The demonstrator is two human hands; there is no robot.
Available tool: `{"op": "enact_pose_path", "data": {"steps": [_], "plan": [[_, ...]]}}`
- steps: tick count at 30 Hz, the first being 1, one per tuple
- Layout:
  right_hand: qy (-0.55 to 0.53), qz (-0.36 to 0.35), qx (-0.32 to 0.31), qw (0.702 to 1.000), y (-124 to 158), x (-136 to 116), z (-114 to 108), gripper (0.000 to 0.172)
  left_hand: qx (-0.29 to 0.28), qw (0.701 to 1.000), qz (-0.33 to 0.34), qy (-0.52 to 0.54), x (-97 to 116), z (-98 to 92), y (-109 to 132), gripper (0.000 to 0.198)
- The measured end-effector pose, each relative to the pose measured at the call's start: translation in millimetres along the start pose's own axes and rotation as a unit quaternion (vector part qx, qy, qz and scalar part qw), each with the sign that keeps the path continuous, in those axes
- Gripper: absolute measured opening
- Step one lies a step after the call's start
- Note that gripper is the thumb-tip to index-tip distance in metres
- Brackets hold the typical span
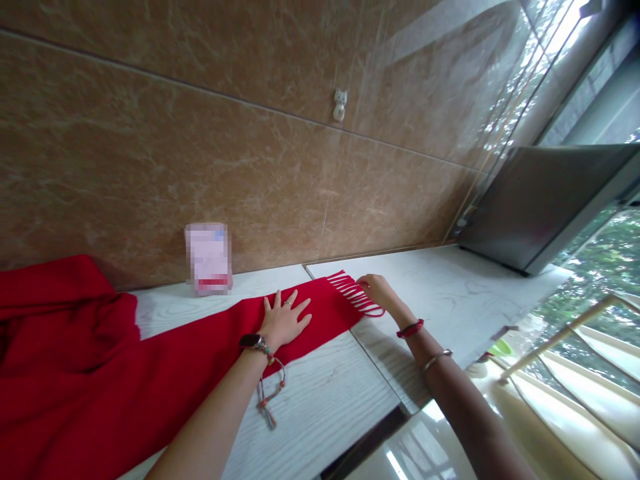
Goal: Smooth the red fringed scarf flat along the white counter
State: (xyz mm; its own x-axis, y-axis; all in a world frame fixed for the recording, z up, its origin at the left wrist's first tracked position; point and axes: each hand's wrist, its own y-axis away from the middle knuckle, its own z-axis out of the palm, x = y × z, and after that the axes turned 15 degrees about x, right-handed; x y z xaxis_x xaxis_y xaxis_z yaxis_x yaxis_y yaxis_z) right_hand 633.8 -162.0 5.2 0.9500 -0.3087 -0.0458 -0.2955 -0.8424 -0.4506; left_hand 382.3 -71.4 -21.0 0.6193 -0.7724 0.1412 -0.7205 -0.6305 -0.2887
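A red scarf [210, 340] lies along a pale wood-grain tabletop, its fringed end [353, 293] spread toward the right. My left hand [284, 320] rests flat on the scarf with its fingers spread. At the fringe, my right hand [374, 288] has its fingers pinched together around the tassels near their tips; exactly which strands are between them is hidden. To the left, the rest of the scarf sits in a loose, folded heap [60, 313].
Against the brown marbled wall [225, 147] stands a small pale pack [209, 260], its print blurred. A small white cat-shaped hook [340, 105] is on the wall. A dark grey appliance [545, 207] stands at the right end of the counter [430, 273], near a railing [560, 340].
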Motion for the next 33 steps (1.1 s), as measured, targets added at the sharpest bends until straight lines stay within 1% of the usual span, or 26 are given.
{"op": "enact_pose_path", "data": {"steps": [1,3,5,7,9,11,13,14,15,16,18,19,20,21,23,25,27,29,30,31,33], "plan": [[-0.019,-0.020,-0.008,1.000,0,-6,-1,0.034,0.002,1.000,0.000,0.001,0,0.0,0,0.051],[-0.054,-0.058,-0.042,0.996,1,-18,1,0.033,0.004,1.000,0.000,0.003,0,-0.2,0,0.051],[-0.064,-0.069,-0.074,0.993,1,-23,6,0.033,0.003,1.000,-0.001,0.004,0,-0.5,0,0.051],[-0.041,-0.046,-0.077,0.995,1,-16,9,0.034,0.001,1.000,0.000,0.004,0,-0.3,0,0.051],[-0.014,-0.016,-0.064,0.998,1,-2,7,0.035,0.002,1.000,0.000,0.004,0,0.4,1,0.050],[0.004,0.005,-0.052,0.999,3,10,0,0.037,0.009,1.000,-0.002,0.004,0,1.1,1,0.049],[0.004,0.009,-0.047,0.999,5,13,-10,0.037,0.040,0.999,0.003,-0.001,1,1.1,1,0.047],[-0.011,0.001,-0.055,0.998,7,11,-15,0.036,0.062,0.998,0.023,-0.002,1,0.7,2,0.045],[-0.035,-0.013,-0.075,0.996,9,7,-18,0.035,0.078,0.995,0.059,0.002,2,0.2,2,0.042],[-0.057,-0.024,-0.107,0.992,10,2,-19,0.034,0.083,0.991,0.104,0.012,3,-0.3,2,0.040],[-0.076,-0.024,-0.172,0.982,12,-5,-19,0.033,0.055,0.981,0.183,0.044,4,-1.0,3,0.038],[-0.068,-0.013,-0.193,0.979,12,-6,-18,0.033,0.031,0.977,0.203,0.059,4,-1.0,3,0.038],[-0.049,0.003,-0.199,0.979,12,-4,-16,0.033,0.010,0.976,0.208,0.069,4,-0.7,3,0.039],[-0.028,0.018,-0.194,0.980,12,0,-15,0.033,-0.003,0.976,0.207,0.073,4,-0.3,3,0.042],[0.004,0.033,-0.168,0.985,11,12,-15,0.031,-0.009,0.976,0.207,0.073,2,0.2,3,0.046],[0.023,0.037,-0.143,0.989,10,23,-19,0.031,-0.001,0.974,0.216,0.071,1,-1.2,4,0.046],[0.028,0.033,-0.116,0.992,11,27,-26,0.032,0.025,0.971,0.228,0.065,4,-5.7,5,0.042],[0.001,0.005,-0.091,0.996,13,22,-31,0.032,0.054,0.964,0.254,0.049,11,-14.0,6,0.036],[-0.032,-0.021,-0.084,0.996,13,16,-33,0.032,0.064,0.960,0.268,0.037,17,-19.2,7,0.033],[-0.073,-0.050,-0.084,0.992,14,10,-34,0.031,0.064,0.957,0.281,0.022,23,-24.9,8,0.031],[-0.148,-0.105,-0.104,0.978,14,-4,-33,0.028,0.042,0.957,0.286,-0.008,38,-36.4,12,0.031]]}}
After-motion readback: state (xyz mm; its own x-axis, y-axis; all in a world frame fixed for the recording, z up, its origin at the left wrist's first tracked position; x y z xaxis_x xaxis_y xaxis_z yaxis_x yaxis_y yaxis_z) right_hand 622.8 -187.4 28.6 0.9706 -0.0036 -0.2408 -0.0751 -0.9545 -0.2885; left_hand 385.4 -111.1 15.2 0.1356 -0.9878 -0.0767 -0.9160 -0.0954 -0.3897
